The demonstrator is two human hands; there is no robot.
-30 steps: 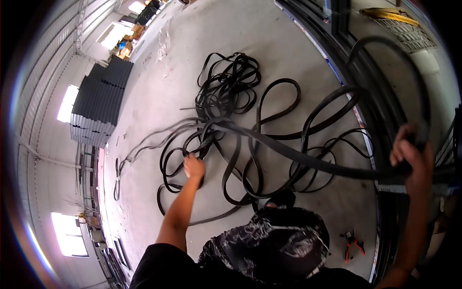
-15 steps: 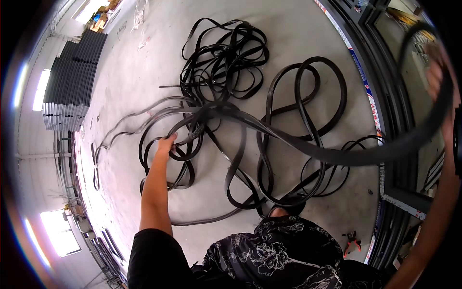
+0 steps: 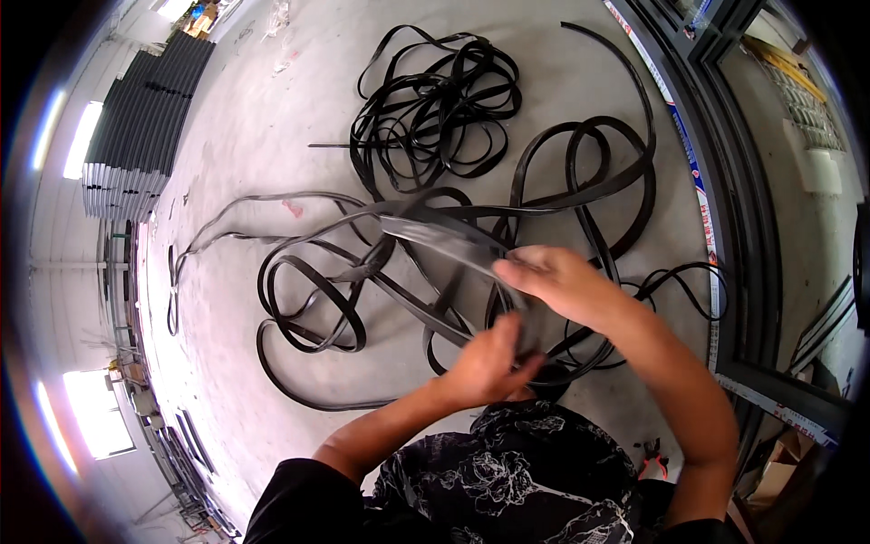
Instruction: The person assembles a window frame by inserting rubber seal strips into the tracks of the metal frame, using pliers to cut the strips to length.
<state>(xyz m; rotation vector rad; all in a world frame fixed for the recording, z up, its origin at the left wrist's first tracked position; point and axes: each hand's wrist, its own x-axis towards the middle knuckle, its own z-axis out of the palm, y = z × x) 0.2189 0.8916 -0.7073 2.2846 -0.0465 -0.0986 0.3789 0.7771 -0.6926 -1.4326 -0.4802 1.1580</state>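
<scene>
Long black rubber strips lie in loose loops across the grey floor. Close in front of my body, my right hand [image 3: 553,276] pinches a flat black rubber strip [image 3: 444,238], blurred by motion, that runs off to the left. Just below it, my left hand [image 3: 489,363] is closed round the same strip near my chest; its fingers are partly blurred. Beyond my hands lies a tangled heap of thinner black strip [image 3: 444,100]. Wider loops [image 3: 643,218] spread to the right, and another loop [image 3: 353,322] curls on the left.
A dark metal frame [image 3: 752,218] with glass runs along the right side. Pliers with red handles [image 3: 652,462] lie on the floor near me. At the far left stands a stack of dark profiles [image 3: 145,118]. Cardboard [image 3: 779,471] sits at the lower right.
My right hand has come in from the far right to my front. My left hand has moved right and back toward my body. One strip end now lies at the upper right.
</scene>
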